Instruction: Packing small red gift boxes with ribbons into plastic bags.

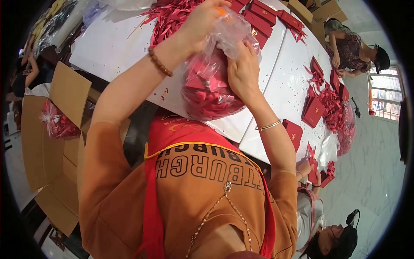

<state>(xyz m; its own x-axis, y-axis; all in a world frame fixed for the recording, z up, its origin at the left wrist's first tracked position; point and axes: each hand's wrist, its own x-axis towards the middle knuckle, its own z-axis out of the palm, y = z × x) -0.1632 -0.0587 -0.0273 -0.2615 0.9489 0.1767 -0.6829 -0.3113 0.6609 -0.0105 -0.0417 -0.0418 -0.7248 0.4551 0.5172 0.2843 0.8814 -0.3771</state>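
A clear plastic bag packed with red pieces rests on the white table near its front edge. My left hand is closed on the gathered plastic at the bag's top, and a small orange thing shows by its fingers, too small to name. Lower down, my right hand wraps round the bag's neck on the right, its fingertips partly behind the plastic. Just beyond the bag lie a heap of red ribbons and several flat red boxes.
On my left stands an open cardboard box with a bag of red pieces in it. More red boxes and ribbons cover the right of the white table. Two people work along that side.
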